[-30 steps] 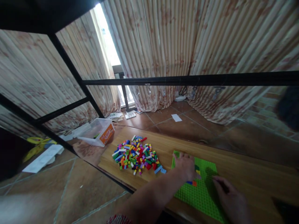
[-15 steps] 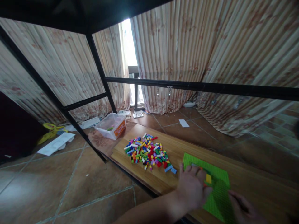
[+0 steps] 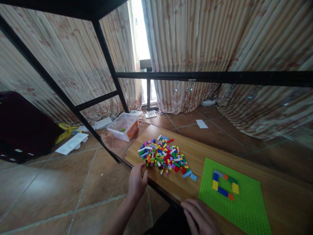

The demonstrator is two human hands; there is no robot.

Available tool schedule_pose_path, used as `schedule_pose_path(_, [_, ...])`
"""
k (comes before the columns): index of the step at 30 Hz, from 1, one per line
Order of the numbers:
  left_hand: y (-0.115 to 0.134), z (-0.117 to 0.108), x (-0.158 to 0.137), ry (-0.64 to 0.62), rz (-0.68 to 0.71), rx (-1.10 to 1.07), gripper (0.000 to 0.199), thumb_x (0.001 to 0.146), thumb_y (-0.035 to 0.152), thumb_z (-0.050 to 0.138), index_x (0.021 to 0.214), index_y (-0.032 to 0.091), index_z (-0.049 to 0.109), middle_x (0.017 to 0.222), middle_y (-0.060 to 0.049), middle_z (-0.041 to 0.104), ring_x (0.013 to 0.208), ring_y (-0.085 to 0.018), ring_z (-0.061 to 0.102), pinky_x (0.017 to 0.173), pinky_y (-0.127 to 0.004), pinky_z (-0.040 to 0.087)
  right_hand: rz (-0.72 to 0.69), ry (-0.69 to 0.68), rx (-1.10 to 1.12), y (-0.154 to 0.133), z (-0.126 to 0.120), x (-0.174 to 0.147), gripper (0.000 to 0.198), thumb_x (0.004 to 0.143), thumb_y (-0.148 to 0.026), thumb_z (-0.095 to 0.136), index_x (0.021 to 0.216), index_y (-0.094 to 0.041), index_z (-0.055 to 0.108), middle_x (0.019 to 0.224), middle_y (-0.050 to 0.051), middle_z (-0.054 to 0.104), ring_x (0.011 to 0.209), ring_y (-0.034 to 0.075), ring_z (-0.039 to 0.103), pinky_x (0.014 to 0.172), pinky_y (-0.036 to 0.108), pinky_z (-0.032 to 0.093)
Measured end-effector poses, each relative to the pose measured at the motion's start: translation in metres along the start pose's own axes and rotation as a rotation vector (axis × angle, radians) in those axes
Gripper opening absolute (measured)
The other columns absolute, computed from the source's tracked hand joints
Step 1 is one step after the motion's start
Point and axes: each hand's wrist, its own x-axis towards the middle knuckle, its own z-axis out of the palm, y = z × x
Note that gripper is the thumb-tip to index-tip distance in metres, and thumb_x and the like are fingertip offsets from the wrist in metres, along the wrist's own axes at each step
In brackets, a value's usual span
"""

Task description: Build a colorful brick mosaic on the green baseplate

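The view's bottom edge crops the right hand [image 3: 199, 218] and the green baseplate [image 3: 249, 207]

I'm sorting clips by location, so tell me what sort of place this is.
Probably a room in a home: long patterned curtains hang beside a bright window, and toy bricks lie heaped on a wooden table.

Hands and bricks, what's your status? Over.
Left hand at pile's near edge, grip unclear. Right hand at table edge. Brick outline on green board. Nothing visibly blocking the pile.
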Motion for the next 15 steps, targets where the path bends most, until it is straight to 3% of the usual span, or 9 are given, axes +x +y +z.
schedule_pose_path(9, [-0.007, 0.002, 0.018, -0.007, -0.017, 0.106, 0.033, 0.081, 0.025, 0.051, 0.113, 0.017, 0.057, 0.102, -0.008, 0.066, 0.099, -0.022, 0.061, 0.087, -0.035, 0.047, 0.026, -0.258, 0.003, -0.020, 0.055, 0.083, 0.028, 0.089, -0.015, 0.047, 0.112, -0.025, 0.059, 0.107, 0.007, 0.063, 0.100, 0.023, 0.058, 0.088, 0.041, 0.049])
schedule_pose_path(15, [0.007, -0.003, 0.029, -0.136, -0.026, 0.269, 0.030, 0.086, 0.024, 0.050, 0.115, 0.024, 0.058, 0.105, -0.005, 0.066, 0.103, -0.021, 0.059, 0.089, -0.034, 0.040, -0.050, -0.267, -0.122, -0.004, 0.060, 0.110, 0.030, 0.086, -0.011, 0.051, 0.112, -0.024, 0.059, 0.108, 0.006, 0.061, 0.103, 0.024, 0.055, 0.093, 0.044, 0.046])
